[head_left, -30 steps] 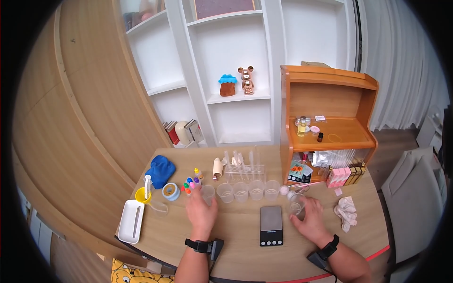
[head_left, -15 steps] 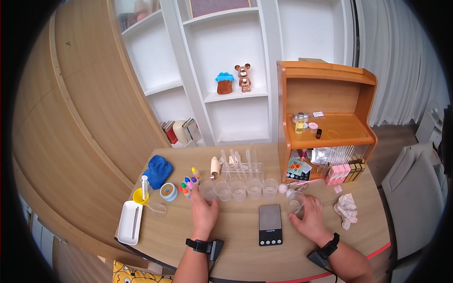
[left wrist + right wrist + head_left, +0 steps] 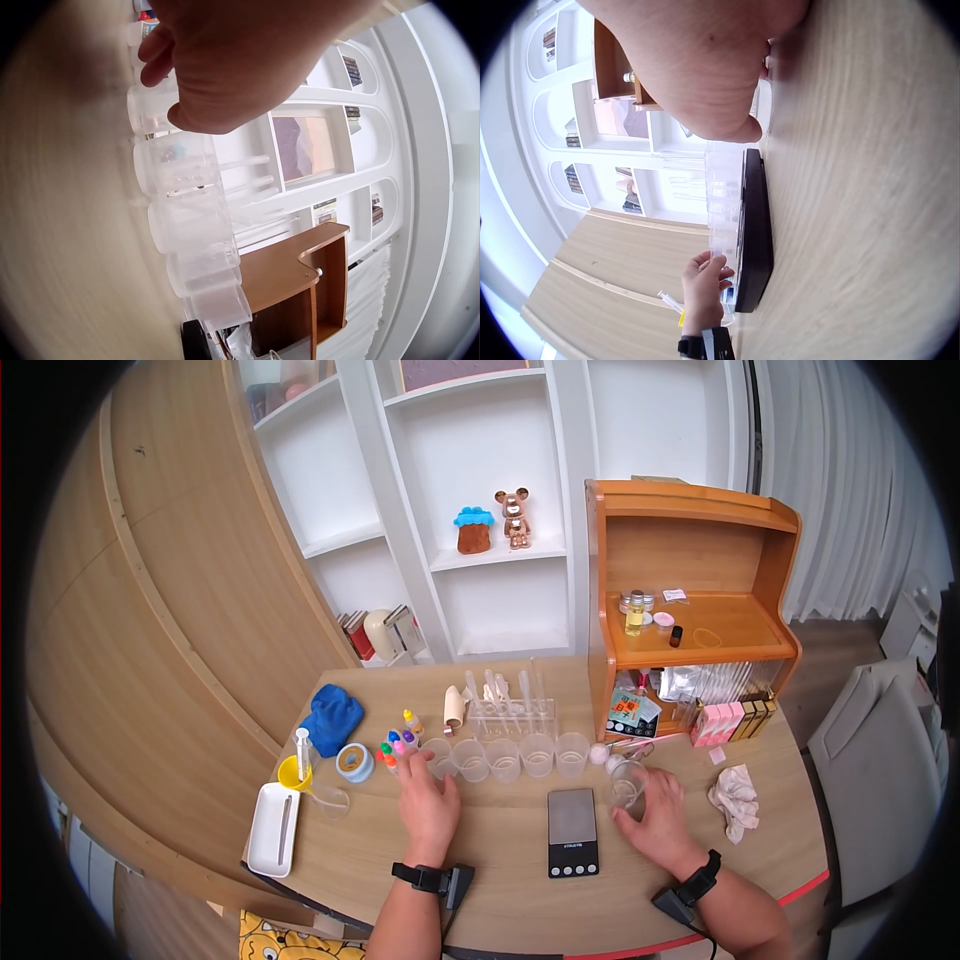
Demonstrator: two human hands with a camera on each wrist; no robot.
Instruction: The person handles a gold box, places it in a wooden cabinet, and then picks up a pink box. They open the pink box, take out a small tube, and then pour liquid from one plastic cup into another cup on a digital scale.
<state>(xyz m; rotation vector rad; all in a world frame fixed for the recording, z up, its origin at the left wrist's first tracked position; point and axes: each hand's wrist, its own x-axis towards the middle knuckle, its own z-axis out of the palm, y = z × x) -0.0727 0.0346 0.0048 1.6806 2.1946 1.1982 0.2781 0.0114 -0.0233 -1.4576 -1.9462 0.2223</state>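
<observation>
In the head view my right hand (image 3: 658, 815) grips a clear plastic cup (image 3: 627, 784) right of the scale, thumb in front and fingers at its far side. My left hand (image 3: 430, 815) has its fingers loosely spread at the left end of a row of clear cups. Its thumb overlaps the leftmost cup (image 3: 436, 756), and its fingertips are close to several small bottles with coloured caps (image 3: 398, 742). From the left wrist the row of cups (image 3: 191, 225) runs away beyond the thumb. A digital scale (image 3: 572, 830) lies between the hands.
Behind the cups stands a clear rack (image 3: 515, 717) with tubes. At left are a white tray (image 3: 268, 830), a yellow funnel (image 3: 293, 772), a tape roll (image 3: 354, 762) and a blue cloth (image 3: 333, 720). A crumpled tissue (image 3: 735, 800) and a wooden shelf (image 3: 695, 640) are at right.
The head view has shifted slightly. My left fingers have spread a little and drawn off the leftmost cup, of which more shows now. The right hand stays at its cup.
</observation>
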